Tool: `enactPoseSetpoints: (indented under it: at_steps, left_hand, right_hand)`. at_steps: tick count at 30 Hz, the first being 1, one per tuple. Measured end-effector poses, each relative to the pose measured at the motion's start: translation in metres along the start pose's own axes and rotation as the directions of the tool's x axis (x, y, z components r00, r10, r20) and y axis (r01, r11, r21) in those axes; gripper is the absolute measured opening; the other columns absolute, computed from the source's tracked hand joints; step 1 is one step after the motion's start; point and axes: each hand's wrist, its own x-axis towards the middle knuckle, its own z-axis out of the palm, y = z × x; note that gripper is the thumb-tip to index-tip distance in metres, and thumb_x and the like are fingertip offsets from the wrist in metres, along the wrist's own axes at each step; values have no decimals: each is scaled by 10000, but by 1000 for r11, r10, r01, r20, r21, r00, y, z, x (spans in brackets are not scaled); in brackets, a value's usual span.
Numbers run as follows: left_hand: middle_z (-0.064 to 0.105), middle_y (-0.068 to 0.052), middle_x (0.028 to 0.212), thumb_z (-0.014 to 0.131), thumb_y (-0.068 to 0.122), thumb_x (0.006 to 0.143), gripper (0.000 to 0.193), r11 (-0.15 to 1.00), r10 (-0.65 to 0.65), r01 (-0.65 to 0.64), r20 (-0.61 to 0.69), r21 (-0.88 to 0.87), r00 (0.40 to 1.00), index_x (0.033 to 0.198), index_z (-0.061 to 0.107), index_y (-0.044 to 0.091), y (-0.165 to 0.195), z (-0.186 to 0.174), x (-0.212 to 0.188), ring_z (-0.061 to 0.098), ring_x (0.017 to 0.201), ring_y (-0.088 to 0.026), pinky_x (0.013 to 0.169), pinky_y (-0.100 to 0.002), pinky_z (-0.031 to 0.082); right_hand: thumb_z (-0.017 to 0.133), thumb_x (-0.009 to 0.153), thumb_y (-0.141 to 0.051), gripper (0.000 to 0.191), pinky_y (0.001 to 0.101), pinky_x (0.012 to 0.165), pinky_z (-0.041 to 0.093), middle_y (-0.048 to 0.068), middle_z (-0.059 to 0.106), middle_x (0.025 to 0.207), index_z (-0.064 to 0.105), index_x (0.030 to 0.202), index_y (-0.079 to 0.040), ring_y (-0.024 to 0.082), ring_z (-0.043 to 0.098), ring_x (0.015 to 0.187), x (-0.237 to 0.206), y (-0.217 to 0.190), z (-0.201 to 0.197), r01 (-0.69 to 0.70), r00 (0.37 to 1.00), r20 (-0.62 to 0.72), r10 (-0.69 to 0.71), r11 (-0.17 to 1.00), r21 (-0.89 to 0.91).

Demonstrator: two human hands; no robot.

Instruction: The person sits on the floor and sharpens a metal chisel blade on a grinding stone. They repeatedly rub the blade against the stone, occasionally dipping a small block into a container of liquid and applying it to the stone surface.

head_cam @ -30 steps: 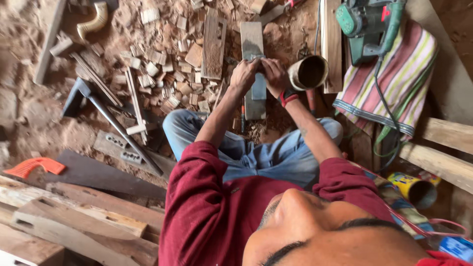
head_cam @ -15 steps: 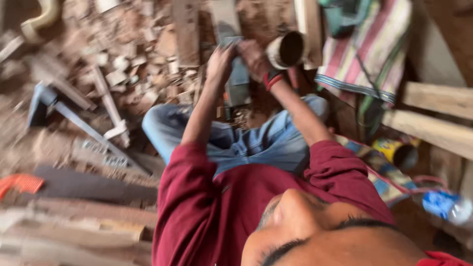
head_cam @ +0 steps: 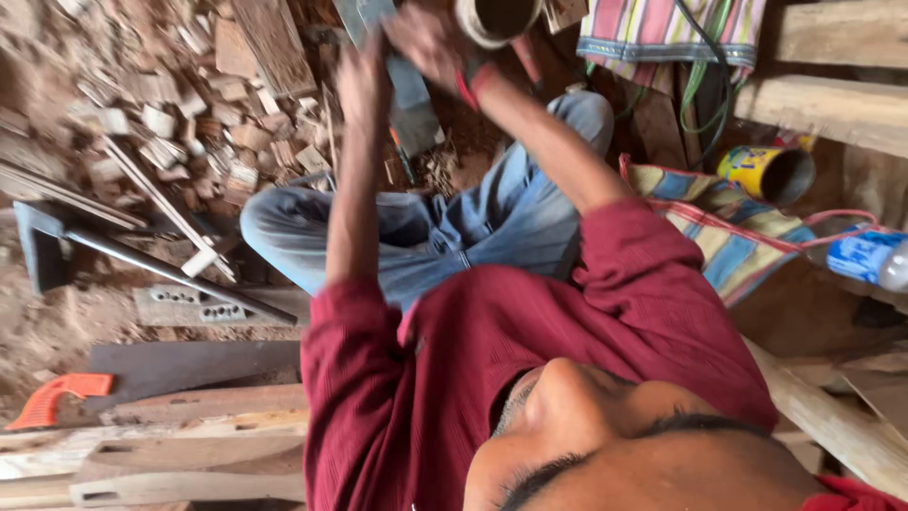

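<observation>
Head view: person seated on the ground in a dark red shirt and jeans, both arms stretched forward. Left hand [head_cam: 362, 80], blurred, rests closed against a flat grey metal blade [head_cam: 409, 95] standing over the knees. Right hand [head_cam: 430, 43], red band at the wrist, curls round the blade's upper part; exact grip cannot be told. A round wooden cup [head_cam: 497, 17] sits just beside the right hand. Wood offcuts [head_cam: 189, 114] litter the ground left; a yellow can [head_cam: 766, 172] lies right.
</observation>
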Motion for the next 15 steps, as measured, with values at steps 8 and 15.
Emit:
enactPoseSetpoints:
  at_steps: [8,15]
  left_hand:
    - [646,-188,1359,465,-120,958,559,967,207,-196,-53,166,977,1490,544,30,-16,-3,2,756,814,-265,583,-285,623]
    - [583,-366,1305,490,-63,1000,516,986,-55,56,-12,160,998,1479,548,121,1,-1,-16,749,814,-300,582,-332,652]
  right_hand:
    - [697,953,-32,311,397,899,596,195,688,1331,715,1257,32,290,676,1133,-6,5,19,41,991,-128,-43,999,-17]
    - [649,946,-16,352,400,950,582,162,704,1283,691,1288,58,282,677,1103,-22,-1,24,5,997,-70,-10,997,-72]
